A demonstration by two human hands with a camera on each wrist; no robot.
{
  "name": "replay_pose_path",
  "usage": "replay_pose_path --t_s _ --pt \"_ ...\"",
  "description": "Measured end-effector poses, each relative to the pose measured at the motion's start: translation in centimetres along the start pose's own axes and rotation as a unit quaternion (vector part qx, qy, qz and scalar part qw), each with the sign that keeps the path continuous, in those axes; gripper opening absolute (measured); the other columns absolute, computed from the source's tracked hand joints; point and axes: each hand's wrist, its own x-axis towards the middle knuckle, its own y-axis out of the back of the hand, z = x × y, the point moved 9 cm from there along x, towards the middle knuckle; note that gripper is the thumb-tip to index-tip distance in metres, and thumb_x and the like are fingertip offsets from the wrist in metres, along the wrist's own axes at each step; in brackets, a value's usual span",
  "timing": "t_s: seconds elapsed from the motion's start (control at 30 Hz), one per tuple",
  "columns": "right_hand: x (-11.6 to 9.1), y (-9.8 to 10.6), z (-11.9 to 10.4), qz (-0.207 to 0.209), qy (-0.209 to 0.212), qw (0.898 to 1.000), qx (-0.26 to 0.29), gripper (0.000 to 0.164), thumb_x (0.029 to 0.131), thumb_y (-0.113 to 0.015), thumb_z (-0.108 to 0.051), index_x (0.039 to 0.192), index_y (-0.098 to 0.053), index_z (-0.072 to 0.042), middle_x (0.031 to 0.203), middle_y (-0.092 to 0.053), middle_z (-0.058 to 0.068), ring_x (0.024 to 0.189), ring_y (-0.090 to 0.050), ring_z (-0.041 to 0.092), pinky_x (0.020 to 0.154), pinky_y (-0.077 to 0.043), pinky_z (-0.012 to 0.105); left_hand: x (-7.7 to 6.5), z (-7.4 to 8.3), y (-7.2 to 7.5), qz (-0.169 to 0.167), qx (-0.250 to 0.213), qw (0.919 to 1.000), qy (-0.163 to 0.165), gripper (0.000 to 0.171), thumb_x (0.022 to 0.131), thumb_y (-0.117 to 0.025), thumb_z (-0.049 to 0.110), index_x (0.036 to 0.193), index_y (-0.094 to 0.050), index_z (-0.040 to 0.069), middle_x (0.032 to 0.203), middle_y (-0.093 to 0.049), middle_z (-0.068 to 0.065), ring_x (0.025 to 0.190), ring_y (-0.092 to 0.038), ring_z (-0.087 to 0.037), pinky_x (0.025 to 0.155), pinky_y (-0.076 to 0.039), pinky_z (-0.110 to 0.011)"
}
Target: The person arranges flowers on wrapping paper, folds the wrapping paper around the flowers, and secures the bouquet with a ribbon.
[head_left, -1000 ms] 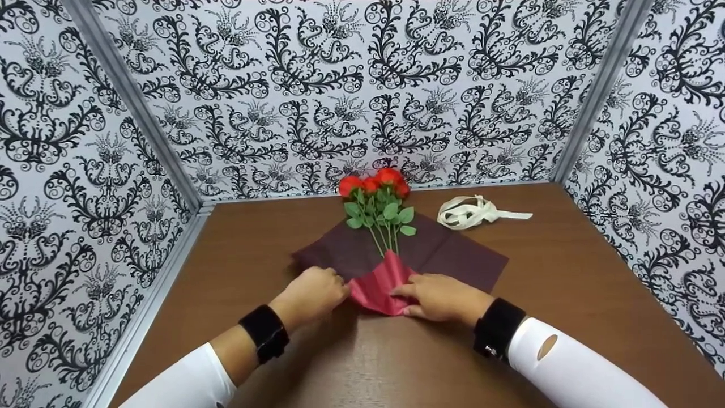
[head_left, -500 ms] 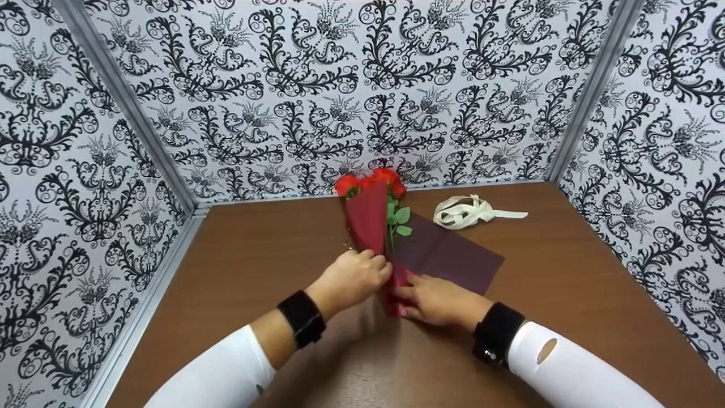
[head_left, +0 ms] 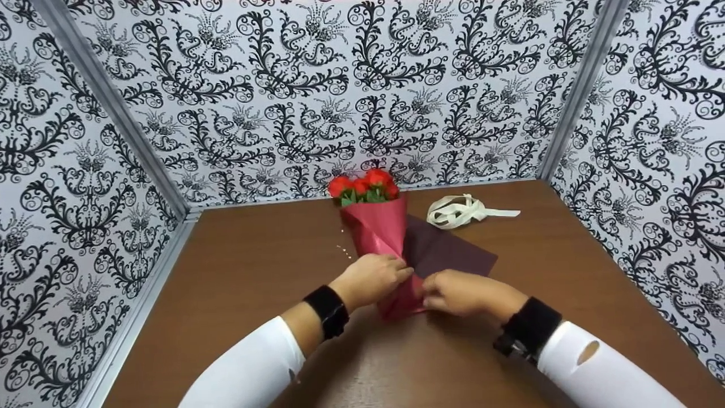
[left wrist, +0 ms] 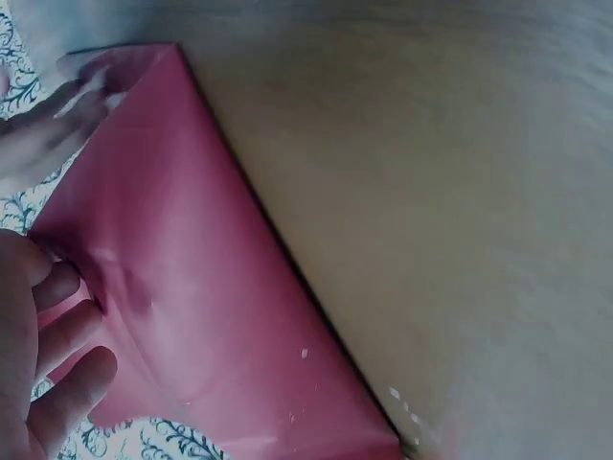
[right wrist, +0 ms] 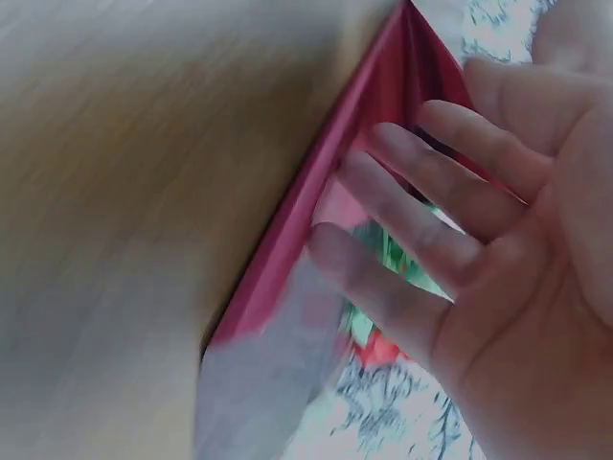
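Note:
Several red roses point(head_left: 368, 182) with green leaves lie at the back of the table, their stems hidden under wrapping paper point(head_left: 378, 222). The paper shows glossy pinkish red on its folded left side and dark maroon on the flat right flap. My left hand point(head_left: 375, 277) holds the folded-over edge near the narrow bottom; in the left wrist view its curled fingers point(left wrist: 69, 331) meet the creased paper. My right hand point(head_left: 467, 292) is at the paper's lower right edge. In the right wrist view its fingers point(right wrist: 412, 211) are spread and fairly straight, close against the paper.
A loosely coiled cream ribbon point(head_left: 457, 212) lies on the brown table point(head_left: 255, 243) to the right of the roses, one end pointing right. Black-and-white patterned walls point(head_left: 306, 85) with grey metal posts enclose the table's back and sides.
My left hand has carried the paper's left side up and rightward over the stems, and now rests lower on the fold. My right hand has shifted slightly right from the bottom fold.

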Motion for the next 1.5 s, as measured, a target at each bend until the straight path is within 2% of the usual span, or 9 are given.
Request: replay_pose_path --t_s 0.1,0.27,0.37,0.43,0.57,0.77,1.13,1.33,1.5 --pt "0.3 1.1 2.9 0.049 -0.102 0.986 0.124 0.028 0.107 -0.061 -0.023 0.123 -0.072 -0.003 0.102 -0.077 0.009 0.09 -0.074 0.023 0.078 -0.063 0.041 0.3 0.2 -1.1 -0.016 -0.003 0.9998 0.006 0.024 0.1 -0.065 0.015 0.119 -0.076 0.024 0.1 -0.074 0.006 0.091 -0.071 -0.013 0.075 -0.062 -0.032" --pt "1.8 1.0 6.2 0.112 -0.249 0.895 0.353 0.066 0.108 -0.058 -0.04 0.159 -0.039 -0.002 0.114 -0.075 0.02 0.091 -0.078 0.033 0.067 -0.066 0.045 0.4 0.5 -2.4 -0.039 -0.014 0.9989 0.024 0.02 0.098 -0.065 0.014 0.114 -0.074 0.025 0.097 -0.071 0.008 0.085 -0.07 -0.012 0.069 -0.062 -0.032" --pt "2.7 0.8 6.9 0.141 -0.287 0.866 0.384 0.082 0.104 -0.065 -0.045 0.164 -0.027 -0.003 0.108 -0.077 0.021 0.078 -0.078 0.029 0.06 -0.064 0.042 0.7 0.9 -2.9 -0.05 -0.032 0.9978 0.027 0.023 0.099 -0.064 0.014 0.116 -0.073 0.025 0.099 -0.072 0.008 0.087 -0.07 -0.012 0.068 -0.062 -0.032" --pt "3.0 0.7 7.5 0.16 -0.306 0.86 0.376 0.086 0.101 -0.069 -0.041 0.164 -0.026 -0.001 0.102 -0.077 0.019 0.067 -0.074 0.024 0.054 -0.062 0.038 0.9 1.1 -3.1 -0.055 -0.054 0.9966 0.028 0.031 0.098 -0.063 0.011 0.123 -0.073 0.026 0.104 -0.072 0.007 0.09 -0.071 -0.013 0.071 -0.063 -0.032" --pt "2.9 0.8 8.7 0.191 -0.336 0.86 0.334 0.064 0.094 -0.067 -0.021 0.15 -0.046 0.002 0.091 -0.071 0.015 0.053 -0.066 0.018 0.047 -0.058 0.032 1.0 1.3 -3.2 -0.032 -0.097 0.9945 0.022 0.038 0.103 -0.059 0.012 0.138 -0.069 0.024 0.119 -0.075 0.005 0.106 -0.074 -0.013 0.088 -0.062 -0.03" --pt "2.2 0.4 10.0 0.18 -0.333 0.873 0.306 0.031 0.087 -0.062 -0.007 0.117 -0.058 0.001 0.074 -0.069 0.012 0.053 -0.068 0.018 0.045 -0.056 0.031 -0.8 -0.4 -3.5 0.018 -0.134 0.9896 0.051 0.016 0.102 -0.068 0.027 0.115 -0.074 0.021 0.114 -0.065 0.003 0.11 -0.064 -0.016 0.089 -0.059 -0.03" --pt "1.5 -1.0 11.4 0.127 -0.341 0.897 0.25 0.03 0.085 -0.068 -0.008 0.113 -0.059 -0.001 0.067 -0.068 0.007 0.053 -0.066 0.014 0.043 -0.05 0.025 -3.0 -0.8 -6.3 -0.118 -0.158 0.9783 0.064 0.041 0.103 -0.065 0.043 0.139 -0.067 0.024 0.143 -0.061 -0.001 0.142 -0.052 -0.023 0.118 -0.047 -0.038" --pt "1.2 -0.5 11.3 0.133 -0.328 0.916 0.192 0.052 0.082 -0.075 -0.011 0.126 -0.053 0.002 0.086 -0.072 0.016 0.069 -0.073 0.024 0.058 -0.059 0.036 -2.7 -0.5 -6.4 -0.159 -0.155 0.9735 0.053 0.044 0.105 -0.062 0.044 0.143 -0.064 0.023 0.147 -0.06 -0.003 0.142 -0.054 -0.025 0.124 -0.042 -0.039" --pt "1.1 1.4 8.5 0.201 -0.294 0.934 -0.005 0.09 0.074 -0.091 -0.02 0.145 -0.042 0.002 0.125 -0.063 0.028 0.113 -0.065 0.045 0.091 -0.056 0.06 -2.7 -0.4 -6.9 -0.18 -0.154 0.9701 0.051 0.045 0.106 -0.06 0.046 0.146 -0.062 0.024 0.146 -0.06 0.0 0.143 -0.054 -0.023 0.124 -0.042 -0.046"
